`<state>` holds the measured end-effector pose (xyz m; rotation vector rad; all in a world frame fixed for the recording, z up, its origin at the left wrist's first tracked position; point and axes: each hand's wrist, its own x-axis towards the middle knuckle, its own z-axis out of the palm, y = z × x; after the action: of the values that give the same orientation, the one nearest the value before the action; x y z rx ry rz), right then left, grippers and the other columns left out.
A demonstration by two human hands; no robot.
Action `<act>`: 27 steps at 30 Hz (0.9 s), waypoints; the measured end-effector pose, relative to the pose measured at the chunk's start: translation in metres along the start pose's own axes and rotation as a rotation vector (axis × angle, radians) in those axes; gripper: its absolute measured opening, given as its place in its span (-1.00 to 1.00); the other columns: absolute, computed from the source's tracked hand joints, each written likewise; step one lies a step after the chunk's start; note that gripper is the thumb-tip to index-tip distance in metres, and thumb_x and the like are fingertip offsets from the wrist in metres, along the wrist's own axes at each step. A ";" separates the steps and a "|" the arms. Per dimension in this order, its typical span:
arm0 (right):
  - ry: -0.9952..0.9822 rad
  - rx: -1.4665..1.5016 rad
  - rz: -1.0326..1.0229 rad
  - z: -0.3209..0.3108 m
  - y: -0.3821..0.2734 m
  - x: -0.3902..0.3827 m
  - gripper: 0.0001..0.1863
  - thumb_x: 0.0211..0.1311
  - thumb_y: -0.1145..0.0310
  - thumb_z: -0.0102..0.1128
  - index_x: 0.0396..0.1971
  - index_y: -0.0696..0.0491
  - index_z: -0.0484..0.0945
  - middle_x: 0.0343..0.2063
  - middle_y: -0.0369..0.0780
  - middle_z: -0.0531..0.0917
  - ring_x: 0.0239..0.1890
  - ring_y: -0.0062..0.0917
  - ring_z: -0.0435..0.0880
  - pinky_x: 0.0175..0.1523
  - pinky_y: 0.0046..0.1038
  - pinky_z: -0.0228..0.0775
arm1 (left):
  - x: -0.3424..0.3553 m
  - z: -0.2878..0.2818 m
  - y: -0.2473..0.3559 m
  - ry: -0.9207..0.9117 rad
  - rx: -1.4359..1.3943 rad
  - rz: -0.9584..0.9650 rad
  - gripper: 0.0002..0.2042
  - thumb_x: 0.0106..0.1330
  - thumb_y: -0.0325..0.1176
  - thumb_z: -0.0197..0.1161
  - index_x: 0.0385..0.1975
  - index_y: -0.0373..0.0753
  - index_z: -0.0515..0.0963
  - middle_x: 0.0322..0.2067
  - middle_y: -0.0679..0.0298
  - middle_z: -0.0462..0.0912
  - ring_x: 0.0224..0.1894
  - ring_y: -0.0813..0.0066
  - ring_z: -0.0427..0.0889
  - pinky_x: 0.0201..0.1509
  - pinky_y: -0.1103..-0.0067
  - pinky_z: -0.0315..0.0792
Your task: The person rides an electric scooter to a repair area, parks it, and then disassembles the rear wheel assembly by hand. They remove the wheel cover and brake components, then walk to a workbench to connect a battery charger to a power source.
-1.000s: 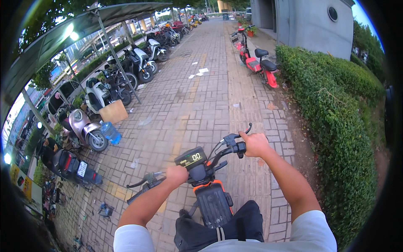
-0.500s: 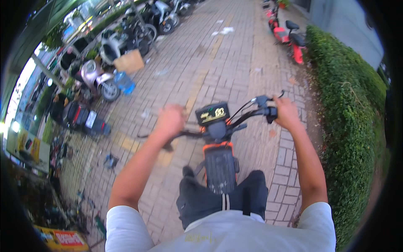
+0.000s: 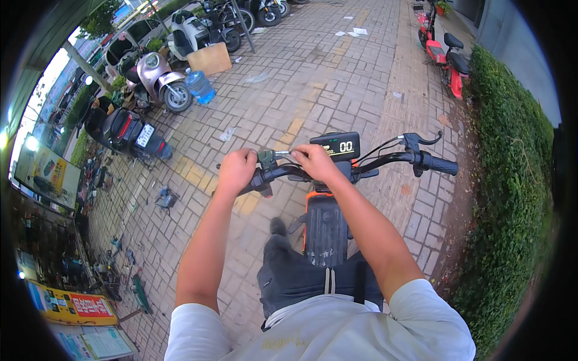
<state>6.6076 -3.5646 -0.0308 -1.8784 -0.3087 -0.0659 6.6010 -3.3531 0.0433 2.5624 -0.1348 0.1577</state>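
Note:
I am astride a small electric bike with a black handlebar [image 3: 385,160] and a lit display [image 3: 344,146] at its middle. My left hand [image 3: 237,171] is closed at the left end of the bar, around the brake lever, most of which it hides. My right hand [image 3: 316,162] reaches across to the left side. Its thumb and fingertip pinch the brake cable [image 3: 283,153] beside the lever mount [image 3: 265,159]. The right grip [image 3: 443,166] and right brake lever [image 3: 431,141] are free of any hand. Below the bar lies a ribbed black panel [image 3: 326,225] with orange edging.
Brick paving [image 3: 289,84] surrounds the bike. Parked at the left are a pink scooter [image 3: 158,78] and a dark scooter [image 3: 123,132], with a blue water jug [image 3: 200,87] and a cardboard piece [image 3: 209,58] nearby. A red bike [image 3: 442,57] stands far right, beside a hedge [image 3: 509,156].
My right hand has left the right grip and crossed to the cable on the left. My left hand, blurred above the bar before, has settled at the left lever. The view has shifted somewhat.

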 end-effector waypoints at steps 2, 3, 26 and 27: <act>0.042 -0.028 -0.065 0.002 0.000 0.001 -0.81 0.18 0.36 0.12 -0.39 0.19 0.56 -0.61 0.00 0.54 -0.57 -0.22 0.51 -0.39 -0.33 0.34 | 0.001 0.000 0.001 0.004 0.010 0.022 -0.72 0.17 -0.24 0.02 -0.48 -0.33 0.57 -0.54 -0.08 0.56 -0.42 -0.07 0.56 -0.28 0.24 0.43; 0.061 -0.056 -0.039 0.004 -0.001 0.001 -0.81 0.18 0.36 0.12 -0.40 0.19 0.56 -0.61 0.00 0.54 -0.57 -0.20 0.51 -0.39 -0.33 0.34 | 0.001 0.000 0.002 0.013 -0.027 0.053 -0.72 0.16 -0.25 0.01 -0.49 -0.33 0.57 -0.54 -0.08 0.56 -0.42 -0.08 0.56 -0.28 0.23 0.43; -0.131 0.133 0.028 -0.005 0.017 0.012 -0.71 0.22 0.24 0.13 -0.46 0.21 0.53 -0.73 -0.21 0.41 -0.63 -0.63 0.31 -0.48 -0.47 0.23 | 0.001 0.000 0.002 0.208 0.061 0.189 -0.79 0.20 -0.28 0.09 -0.42 -0.26 0.60 -0.52 0.01 0.58 -0.41 0.01 0.55 -0.29 0.29 0.42; -0.122 0.117 0.044 -0.009 0.023 0.007 -0.70 0.23 0.23 0.13 -0.46 0.21 0.53 -0.73 -0.21 0.41 -0.62 -0.64 0.31 -0.47 -0.48 0.24 | 0.000 -0.001 0.001 0.280 0.028 0.237 -0.81 0.19 -0.31 0.11 -0.43 -0.28 0.60 -0.51 0.02 0.59 -0.40 0.03 0.55 -0.28 0.31 0.42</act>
<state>6.6213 -3.5786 -0.0474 -1.7755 -0.3469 0.0954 6.6007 -3.3531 0.0450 2.5151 -0.3309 0.6079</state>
